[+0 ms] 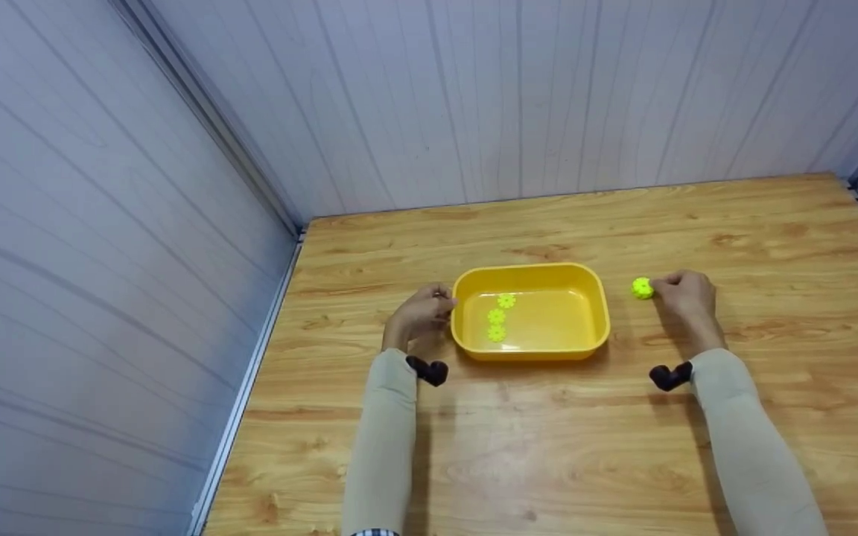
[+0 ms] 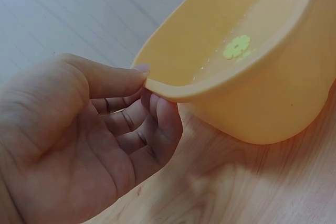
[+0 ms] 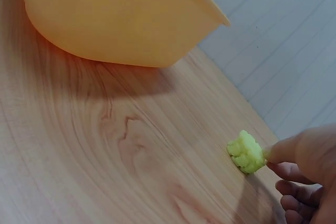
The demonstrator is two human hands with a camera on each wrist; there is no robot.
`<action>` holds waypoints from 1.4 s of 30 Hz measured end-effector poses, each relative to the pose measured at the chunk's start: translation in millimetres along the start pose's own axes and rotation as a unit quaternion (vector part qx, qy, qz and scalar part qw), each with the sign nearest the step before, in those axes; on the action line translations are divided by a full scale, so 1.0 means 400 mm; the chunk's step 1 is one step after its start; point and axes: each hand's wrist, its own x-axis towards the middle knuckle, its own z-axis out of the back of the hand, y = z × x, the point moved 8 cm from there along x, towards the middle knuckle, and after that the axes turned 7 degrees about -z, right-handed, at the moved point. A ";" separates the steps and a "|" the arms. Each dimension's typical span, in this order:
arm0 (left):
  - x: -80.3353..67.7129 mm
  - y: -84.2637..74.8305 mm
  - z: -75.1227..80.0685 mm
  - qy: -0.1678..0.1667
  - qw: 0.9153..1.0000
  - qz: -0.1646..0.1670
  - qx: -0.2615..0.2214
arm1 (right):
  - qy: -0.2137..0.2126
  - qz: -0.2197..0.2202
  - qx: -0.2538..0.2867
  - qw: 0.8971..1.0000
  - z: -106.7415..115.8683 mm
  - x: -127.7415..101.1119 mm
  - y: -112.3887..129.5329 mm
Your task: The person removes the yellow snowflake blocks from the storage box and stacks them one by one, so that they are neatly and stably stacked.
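My left hand (image 1: 423, 314) pinches the left rim of a yellow plastic basin (image 1: 600, 316), thumb on top and curled fingers beneath, as the left wrist view shows. Inside the basin, 3 flat neon flower-shaped pieces (image 1: 497, 316) lie in a row near its left side; one flower piece (image 2: 237, 47) shows clearly in the left wrist view. To the right of the basin, my right hand (image 1: 688, 298) pinches at a small stack of neon flower-shaped pieces (image 3: 245, 153) with thumb and index finger. The stack appears to rest on the table, and its far side is hidden.
The basin stands on a wood-grain table (image 1: 518, 447). Pale panelled walls (image 1: 474, 97) rise behind the table and along its left side, with a metal strip (image 1: 250, 380) at the left edge. Black wrist mounts (image 1: 671, 377) stick out from both sleeves.
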 end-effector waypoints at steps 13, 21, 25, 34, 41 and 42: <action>0.000 0.000 -0.003 0.007 1.000 -0.002 0.006 | -0.029 0.069 0.004 0.997 0.022 -0.021 0.025; -0.001 -0.002 -0.001 0.002 1.000 -0.005 0.012 | -0.023 0.056 0.003 0.998 0.021 -0.031 0.053; -0.002 -0.002 0.000 -0.003 1.000 -0.005 0.012 | -0.015 0.058 0.017 0.998 0.014 -0.039 0.075; -0.001 -0.002 -0.001 -0.002 1.000 -0.007 0.025 | -0.031 0.088 0.015 0.996 -0.005 -0.059 0.131; 0.001 -0.004 -0.003 0.005 1.000 -0.012 0.018 | -0.022 0.133 0.031 0.990 -0.046 -0.085 0.184; 0.001 -0.005 -0.003 0.005 1.000 -0.013 0.018 | -0.019 0.138 0.032 0.990 -0.053 -0.089 0.193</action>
